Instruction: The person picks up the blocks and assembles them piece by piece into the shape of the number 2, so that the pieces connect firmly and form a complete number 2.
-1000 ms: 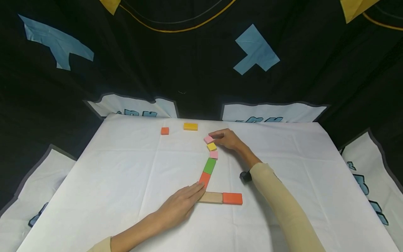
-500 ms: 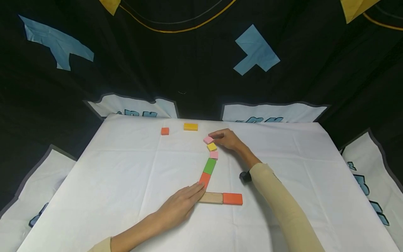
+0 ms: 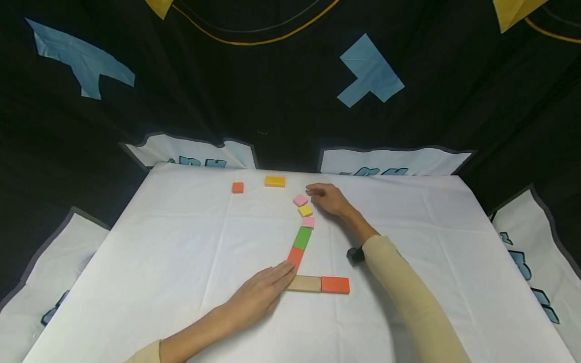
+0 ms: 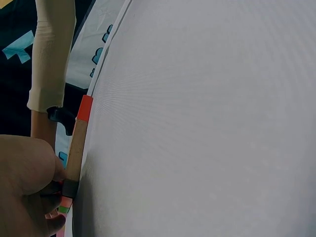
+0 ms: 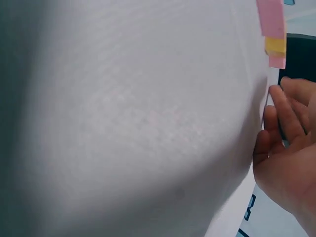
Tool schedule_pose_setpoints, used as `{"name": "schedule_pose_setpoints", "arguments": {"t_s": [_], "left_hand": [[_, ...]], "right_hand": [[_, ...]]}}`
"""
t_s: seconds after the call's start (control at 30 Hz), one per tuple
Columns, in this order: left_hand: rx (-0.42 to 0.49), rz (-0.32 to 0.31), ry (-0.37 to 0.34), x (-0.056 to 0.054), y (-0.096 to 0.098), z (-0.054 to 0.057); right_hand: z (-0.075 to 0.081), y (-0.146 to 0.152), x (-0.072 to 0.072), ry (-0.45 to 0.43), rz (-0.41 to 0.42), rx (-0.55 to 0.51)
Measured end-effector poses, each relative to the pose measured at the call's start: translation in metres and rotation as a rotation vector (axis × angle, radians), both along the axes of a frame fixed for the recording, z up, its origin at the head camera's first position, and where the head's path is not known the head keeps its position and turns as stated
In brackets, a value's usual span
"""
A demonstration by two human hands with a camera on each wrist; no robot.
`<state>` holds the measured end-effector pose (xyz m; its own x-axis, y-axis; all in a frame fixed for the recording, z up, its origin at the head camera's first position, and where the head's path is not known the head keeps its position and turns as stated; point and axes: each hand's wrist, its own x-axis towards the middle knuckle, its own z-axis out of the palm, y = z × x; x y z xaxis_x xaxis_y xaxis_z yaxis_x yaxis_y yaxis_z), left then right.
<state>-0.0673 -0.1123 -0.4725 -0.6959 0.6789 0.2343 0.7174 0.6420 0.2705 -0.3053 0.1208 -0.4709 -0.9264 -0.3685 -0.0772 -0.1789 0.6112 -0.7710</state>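
A bent line of blocks lies on the white tablecloth: a far pink block (image 3: pixel 300 200), a yellow block (image 3: pixel 305 210), a nearer pink block (image 3: pixel 308 222), a green block (image 3: pixel 302 237) and an orange block (image 3: pixel 295 256). A plain wooden block (image 3: pixel 305 284) and another orange block (image 3: pixel 335 285) form the line's near arm. My left hand (image 3: pixel 260 295) rests with extended fingers on the corner, hiding part of it; a dark block (image 4: pixel 69 188) shows beneath those fingers in the left wrist view. My right hand (image 3: pixel 329 198), holding nothing, hovers just right of the far pink block, fingers loosely bent.
A small orange block (image 3: pixel 238 188) and a thick yellow block (image 3: pixel 274 182) stand near the far edge of the table, left of the line. Black cloth (image 3: pixel 281 111) hangs behind the table. A black wrist device (image 3: pixel 355 255) sits below my right wrist.
My right hand has let go of the far pink block and drawn slightly right and away from it. The left hand and the blocks have kept their places.
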Motion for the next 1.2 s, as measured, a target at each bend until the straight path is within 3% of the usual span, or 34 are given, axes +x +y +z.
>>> {"name": "schedule_pose_setpoints", "arguments": {"t_s": [0.17,0.43,0.7,0.83,1.2], "left_hand": [[-0.002,-0.001,0.01,-0.001,-0.001,0.0],[-0.019,0.005,0.005,-0.001,0.0,0.002],[0.004,-0.007,0.038,-0.001,-0.001,0.001],[0.008,-0.011,0.045,-0.001,-0.001,0.001],[-0.011,-0.007,0.008,-0.002,-0.001,0.002]], "right_hand": [[0.006,0.001,0.009,0.014,0.004,0.021],[0.012,0.0,0.025,0.106,0.068,0.148],[0.015,-0.003,0.043,0.207,0.263,0.381],[0.013,-0.005,0.051,0.245,0.321,0.476],[0.007,-0.007,0.062,0.243,0.382,0.592]]}}
